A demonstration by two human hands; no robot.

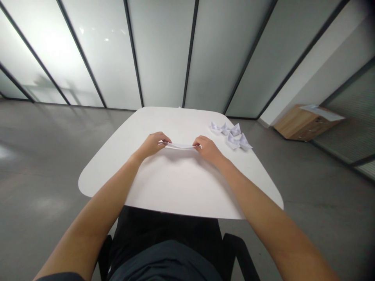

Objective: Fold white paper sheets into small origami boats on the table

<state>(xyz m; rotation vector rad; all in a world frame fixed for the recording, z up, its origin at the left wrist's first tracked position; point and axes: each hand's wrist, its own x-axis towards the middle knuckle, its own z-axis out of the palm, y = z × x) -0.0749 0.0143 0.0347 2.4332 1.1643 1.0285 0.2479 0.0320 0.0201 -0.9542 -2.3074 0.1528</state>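
A white sheet of paper (181,146) is held between my two hands above the middle of the table. It is seen nearly edge-on, so its folds are hard to make out. At its left end, my left hand (154,143) pinches the paper between thumb and fingers. The opposite end is gripped by my right hand (207,147), closed the same way. Several folded white paper boats (233,134) stand grouped on the table to the right of my right hand.
The white table (175,183) has rounded corners. Black chair armrests (238,246) flank my lap. Frosted glass panels (162,50) with dark frames rise beyond the table. A wooden cabinet (306,123) stands at the right on the grey floor.
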